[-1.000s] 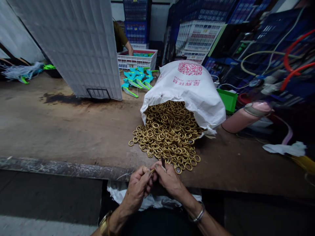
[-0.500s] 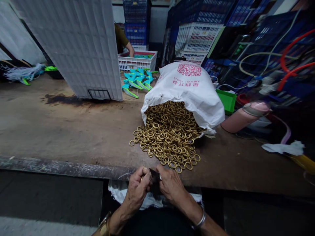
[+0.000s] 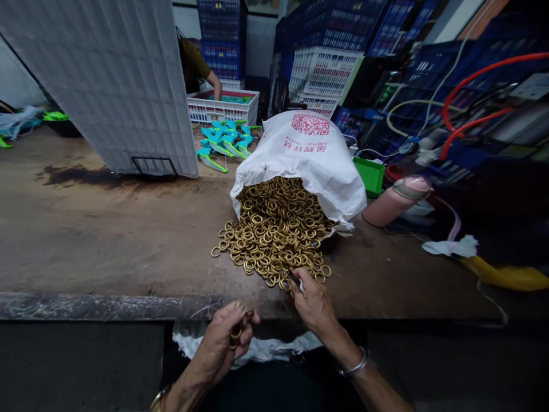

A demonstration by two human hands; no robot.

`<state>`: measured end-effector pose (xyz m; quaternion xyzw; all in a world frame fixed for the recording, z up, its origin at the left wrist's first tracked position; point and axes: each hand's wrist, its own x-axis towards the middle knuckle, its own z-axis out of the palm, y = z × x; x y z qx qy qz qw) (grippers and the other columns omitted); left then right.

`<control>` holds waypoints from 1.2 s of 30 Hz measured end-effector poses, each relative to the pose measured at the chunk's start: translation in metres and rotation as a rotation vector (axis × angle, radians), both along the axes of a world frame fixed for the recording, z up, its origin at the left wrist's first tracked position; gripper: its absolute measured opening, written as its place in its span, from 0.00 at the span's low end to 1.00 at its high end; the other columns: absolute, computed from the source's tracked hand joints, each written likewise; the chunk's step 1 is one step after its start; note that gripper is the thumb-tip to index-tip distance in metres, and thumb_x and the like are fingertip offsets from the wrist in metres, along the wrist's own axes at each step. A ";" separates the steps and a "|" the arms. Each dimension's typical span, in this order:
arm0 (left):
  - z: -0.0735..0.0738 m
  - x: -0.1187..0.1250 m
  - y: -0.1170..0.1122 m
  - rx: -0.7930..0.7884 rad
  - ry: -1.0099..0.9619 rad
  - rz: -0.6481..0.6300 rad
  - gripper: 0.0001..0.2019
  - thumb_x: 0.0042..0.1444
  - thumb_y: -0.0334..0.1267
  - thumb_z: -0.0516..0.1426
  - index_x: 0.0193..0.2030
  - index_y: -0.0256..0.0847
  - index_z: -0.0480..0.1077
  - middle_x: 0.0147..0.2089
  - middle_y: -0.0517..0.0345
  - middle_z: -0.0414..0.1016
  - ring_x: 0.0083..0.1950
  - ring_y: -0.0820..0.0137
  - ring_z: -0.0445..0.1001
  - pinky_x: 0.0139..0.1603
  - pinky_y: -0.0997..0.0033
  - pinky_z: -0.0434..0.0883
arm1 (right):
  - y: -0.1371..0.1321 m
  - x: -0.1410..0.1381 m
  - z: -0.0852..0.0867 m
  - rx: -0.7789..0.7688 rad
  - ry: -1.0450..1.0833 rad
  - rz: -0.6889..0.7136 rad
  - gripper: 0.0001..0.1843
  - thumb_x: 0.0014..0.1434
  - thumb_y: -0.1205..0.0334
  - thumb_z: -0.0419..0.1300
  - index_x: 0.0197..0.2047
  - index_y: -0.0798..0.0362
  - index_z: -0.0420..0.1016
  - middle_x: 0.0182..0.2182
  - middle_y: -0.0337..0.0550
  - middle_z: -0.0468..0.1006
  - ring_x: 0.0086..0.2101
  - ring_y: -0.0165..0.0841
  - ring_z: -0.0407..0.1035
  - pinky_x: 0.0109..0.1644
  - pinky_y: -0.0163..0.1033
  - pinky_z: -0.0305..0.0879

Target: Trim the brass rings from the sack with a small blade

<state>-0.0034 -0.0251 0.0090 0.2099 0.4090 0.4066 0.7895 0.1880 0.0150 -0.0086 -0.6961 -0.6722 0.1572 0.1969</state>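
Left hand point(image 3: 223, 343) pinches small brass ring point(image 3: 235, 333). Right hand point(image 3: 314, 301) grips thin dark tool point(image 3: 295, 280) at loose brass ring pile point(image 3: 274, 234), which spills within reach from tipped white woven sack point(image 3: 309, 154).

A worn brown bench point(image 3: 107, 229) carries a tall white ribbed panel point(image 3: 115, 74) standing at the back left, with a dark stain point(image 3: 81, 174) at its foot. Beyond it, teal plastic parts point(image 3: 221, 140) lie heaped before a white crate point(image 3: 223, 107), where a person in an olive shirt point(image 3: 193, 60) reaches in. Stacked blue crates point(image 3: 221, 28) and white crates point(image 3: 323, 71) rise behind. To the right sit a green bin point(image 3: 369, 174), a pink bottle point(image 3: 397, 200) on its side, a white rag point(image 3: 450, 247) and red hoses point(image 3: 476, 74).
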 end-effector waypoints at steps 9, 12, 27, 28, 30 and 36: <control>-0.013 0.003 0.011 -0.174 -0.257 0.031 0.10 0.48 0.42 0.57 0.31 0.36 0.67 0.28 0.56 0.69 0.24 0.77 0.66 0.17 0.81 0.55 | -0.007 -0.003 -0.006 -0.031 -0.169 -0.003 0.08 0.55 0.62 0.51 0.40 0.51 0.66 0.28 0.42 0.75 0.28 0.33 0.69 0.28 0.33 0.50; -0.017 0.007 0.013 -0.178 -0.260 0.055 0.09 0.47 0.40 0.59 0.26 0.35 0.66 0.29 0.55 0.71 0.27 0.75 0.68 0.19 0.81 0.58 | -0.003 -0.006 -0.004 -0.030 -0.138 -0.017 0.07 0.54 0.64 0.51 0.38 0.50 0.65 0.26 0.40 0.75 0.27 0.32 0.69 0.27 0.33 0.48; -0.013 0.030 0.031 0.167 0.315 0.036 0.14 0.49 0.48 0.56 0.33 0.37 0.65 0.16 0.69 0.59 0.14 0.82 0.53 0.13 0.84 0.52 | -0.001 -0.029 0.003 -0.001 0.419 0.226 0.06 0.52 0.66 0.50 0.34 0.51 0.66 0.24 0.36 0.70 0.26 0.28 0.63 0.31 0.31 0.56; -0.012 0.030 0.031 0.171 0.350 0.047 0.14 0.48 0.48 0.56 0.30 0.37 0.65 0.15 0.69 0.58 0.14 0.82 0.52 0.13 0.83 0.52 | 0.000 -0.032 0.002 -0.031 0.483 0.222 0.05 0.54 0.64 0.50 0.33 0.51 0.65 0.23 0.36 0.68 0.25 0.27 0.62 0.30 0.31 0.56; -0.010 0.030 0.032 0.207 0.405 0.086 0.13 0.47 0.47 0.57 0.26 0.37 0.65 0.16 0.68 0.59 0.15 0.82 0.54 0.15 0.82 0.53 | 0.002 -0.036 0.001 -0.102 0.611 0.202 0.09 0.57 0.57 0.48 0.30 0.52 0.63 0.21 0.34 0.66 0.23 0.26 0.60 0.29 0.30 0.56; -0.005 0.025 0.030 0.246 0.429 0.046 0.13 0.47 0.47 0.57 0.24 0.38 0.65 0.17 0.67 0.59 0.16 0.81 0.54 0.17 0.81 0.53 | 0.007 -0.040 -0.006 -0.159 0.733 0.162 0.12 0.56 0.55 0.49 0.25 0.52 0.59 0.19 0.31 0.60 0.23 0.25 0.56 0.28 0.30 0.54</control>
